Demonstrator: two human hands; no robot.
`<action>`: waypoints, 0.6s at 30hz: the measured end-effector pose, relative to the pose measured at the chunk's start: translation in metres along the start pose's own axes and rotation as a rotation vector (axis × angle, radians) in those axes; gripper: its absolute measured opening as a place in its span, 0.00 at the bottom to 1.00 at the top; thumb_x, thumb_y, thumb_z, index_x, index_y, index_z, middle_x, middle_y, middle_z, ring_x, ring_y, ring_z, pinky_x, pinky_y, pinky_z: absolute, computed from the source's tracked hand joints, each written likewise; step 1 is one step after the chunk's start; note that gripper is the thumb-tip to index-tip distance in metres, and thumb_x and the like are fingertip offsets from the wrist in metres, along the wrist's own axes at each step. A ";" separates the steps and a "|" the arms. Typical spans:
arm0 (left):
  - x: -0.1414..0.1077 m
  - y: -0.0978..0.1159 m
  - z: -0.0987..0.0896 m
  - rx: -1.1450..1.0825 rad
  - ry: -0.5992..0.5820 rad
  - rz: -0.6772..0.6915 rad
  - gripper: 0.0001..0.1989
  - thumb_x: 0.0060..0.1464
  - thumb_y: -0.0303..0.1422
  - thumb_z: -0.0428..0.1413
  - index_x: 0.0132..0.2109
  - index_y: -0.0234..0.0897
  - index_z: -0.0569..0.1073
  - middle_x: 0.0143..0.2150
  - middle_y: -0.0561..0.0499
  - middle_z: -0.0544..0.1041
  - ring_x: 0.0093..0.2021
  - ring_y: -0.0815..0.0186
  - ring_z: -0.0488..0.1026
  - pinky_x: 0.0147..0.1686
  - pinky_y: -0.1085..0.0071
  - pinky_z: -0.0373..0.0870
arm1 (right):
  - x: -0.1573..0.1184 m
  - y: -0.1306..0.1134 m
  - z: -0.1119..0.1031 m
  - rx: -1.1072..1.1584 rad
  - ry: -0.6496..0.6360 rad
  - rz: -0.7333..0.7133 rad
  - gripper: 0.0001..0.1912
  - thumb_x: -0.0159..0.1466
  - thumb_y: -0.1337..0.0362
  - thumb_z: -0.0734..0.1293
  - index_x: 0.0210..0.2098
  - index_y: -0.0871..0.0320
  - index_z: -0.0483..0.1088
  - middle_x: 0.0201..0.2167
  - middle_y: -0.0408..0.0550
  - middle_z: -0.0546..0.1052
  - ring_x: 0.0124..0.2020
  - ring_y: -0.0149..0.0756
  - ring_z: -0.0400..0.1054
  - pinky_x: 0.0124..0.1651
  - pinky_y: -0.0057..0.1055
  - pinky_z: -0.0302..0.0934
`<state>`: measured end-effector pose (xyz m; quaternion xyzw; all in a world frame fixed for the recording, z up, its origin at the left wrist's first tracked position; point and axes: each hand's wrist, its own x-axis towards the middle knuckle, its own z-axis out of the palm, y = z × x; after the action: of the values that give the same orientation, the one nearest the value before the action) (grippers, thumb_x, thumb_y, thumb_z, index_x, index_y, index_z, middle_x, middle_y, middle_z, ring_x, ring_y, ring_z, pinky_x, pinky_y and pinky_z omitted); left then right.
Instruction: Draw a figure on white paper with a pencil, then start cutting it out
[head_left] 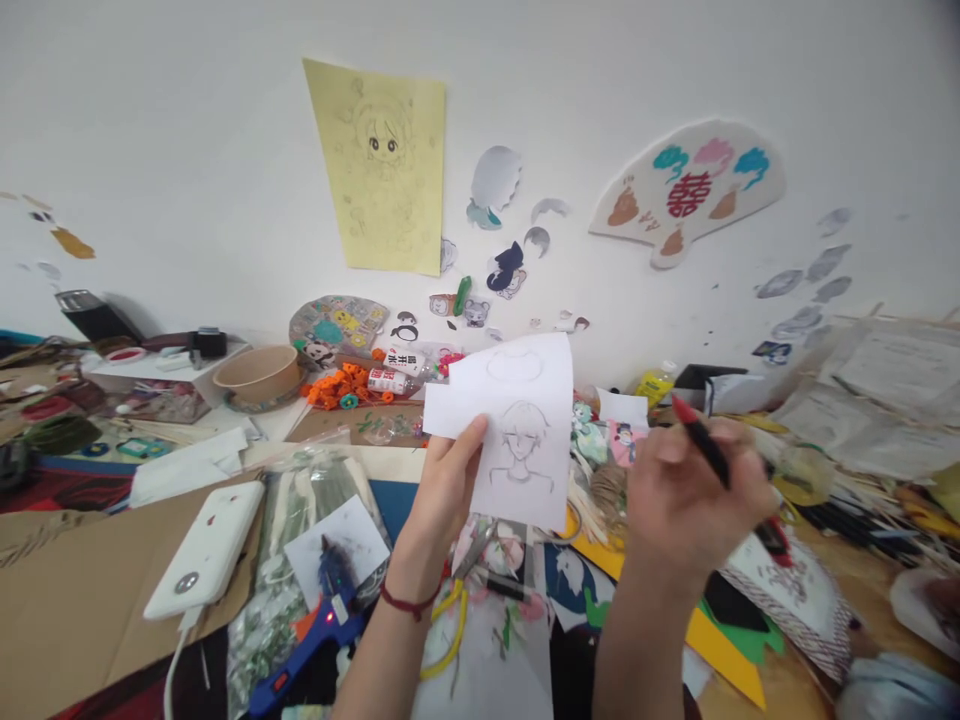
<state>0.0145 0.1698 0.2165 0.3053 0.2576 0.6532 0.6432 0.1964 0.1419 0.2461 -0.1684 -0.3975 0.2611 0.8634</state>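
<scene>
My left hand (448, 480), with a dark red cord at the wrist, pinches the left edge of a white paper sheet (534, 400). The sheet is held up above the cluttered table and bears a pencil drawing of a head and shoulders. To the right of the sheet, my right hand (701, 500) is raised and somewhat blurred. Its fingers close round a red-and-black pen (705, 440), which slants up to the left, apart from the paper. Beneath the sheet lie yellow-handled scissors (450, 630), partly hidden.
A blue glue gun (330, 620) with a lit red light lies at the lower left. Beside it, a white power bank (206, 548) with a cable rests on cardboard (67, 600). A beige bowl (257, 375) stands farther back. Drawings hang on the wall, including a yellow sheet (390, 220).
</scene>
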 end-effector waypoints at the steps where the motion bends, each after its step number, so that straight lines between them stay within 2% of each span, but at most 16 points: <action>1: -0.004 -0.005 -0.003 0.040 0.010 -0.020 0.31 0.50 0.39 0.68 0.61 0.41 0.73 0.59 0.45 0.78 0.60 0.54 0.74 0.61 0.60 0.69 | 0.001 -0.007 -0.005 0.016 0.023 -0.008 0.10 0.57 0.56 0.74 0.31 0.55 0.75 0.20 0.38 0.73 0.18 0.27 0.65 0.15 0.23 0.51; 5: -0.022 -0.035 -0.028 0.203 0.047 -0.109 0.30 0.50 0.42 0.66 0.58 0.38 0.73 0.54 0.43 0.80 0.55 0.55 0.77 0.57 0.60 0.72 | -0.006 -0.034 -0.027 0.022 0.139 0.031 0.08 0.58 0.58 0.73 0.34 0.55 0.76 0.22 0.39 0.73 0.22 0.29 0.67 0.13 0.22 0.51; 8: -0.036 -0.061 -0.053 0.297 0.066 -0.126 0.28 0.48 0.43 0.66 0.54 0.35 0.75 0.51 0.42 0.81 0.49 0.56 0.79 0.50 0.62 0.74 | -0.029 -0.041 -0.046 -0.066 0.166 0.131 0.11 0.58 0.60 0.74 0.39 0.53 0.74 0.23 0.37 0.73 0.20 0.28 0.63 0.13 0.22 0.50; 10: -0.044 -0.077 -0.069 0.388 0.099 -0.138 0.26 0.49 0.44 0.64 0.51 0.34 0.75 0.45 0.43 0.82 0.44 0.58 0.79 0.46 0.64 0.74 | -0.054 -0.037 -0.060 -0.132 0.159 0.236 0.11 0.57 0.62 0.75 0.37 0.52 0.71 0.21 0.35 0.70 0.17 0.26 0.59 0.14 0.21 0.50; 12: -0.051 -0.092 -0.083 0.496 0.109 -0.161 0.23 0.49 0.46 0.63 0.45 0.32 0.76 0.37 0.45 0.81 0.37 0.60 0.78 0.39 0.66 0.74 | -0.085 -0.028 -0.075 -0.190 0.166 0.327 0.13 0.56 0.64 0.77 0.29 0.54 0.67 0.18 0.32 0.64 0.16 0.22 0.55 0.16 0.20 0.50; 14: -0.057 -0.102 -0.095 0.620 0.104 -0.176 0.21 0.51 0.46 0.62 0.41 0.32 0.76 0.31 0.47 0.78 0.31 0.62 0.76 0.34 0.66 0.73 | -0.118 -0.016 -0.089 -0.237 0.166 0.410 0.15 0.55 0.66 0.77 0.25 0.55 0.65 0.16 0.32 0.63 0.15 0.22 0.56 0.17 0.19 0.50; 16: -0.064 -0.108 -0.106 0.754 0.104 -0.160 0.20 0.52 0.45 0.61 0.44 0.32 0.76 0.30 0.48 0.78 0.31 0.61 0.75 0.34 0.65 0.73 | -0.148 -0.005 -0.101 -0.300 0.151 0.540 0.12 0.55 0.66 0.77 0.29 0.55 0.68 0.17 0.33 0.67 0.16 0.24 0.61 0.18 0.20 0.52; 18: -0.071 -0.108 -0.114 0.893 0.126 -0.111 0.25 0.52 0.41 0.62 0.54 0.31 0.73 0.37 0.45 0.80 0.36 0.57 0.77 0.40 0.60 0.74 | -0.169 0.005 -0.109 -0.332 0.108 0.644 0.09 0.59 0.61 0.75 0.33 0.55 0.71 0.21 0.38 0.74 0.17 0.26 0.65 0.19 0.21 0.55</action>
<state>0.0043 0.1094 0.0554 0.4982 0.5687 0.4599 0.4657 0.1872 0.0382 0.0741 -0.4363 -0.3148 0.4421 0.7177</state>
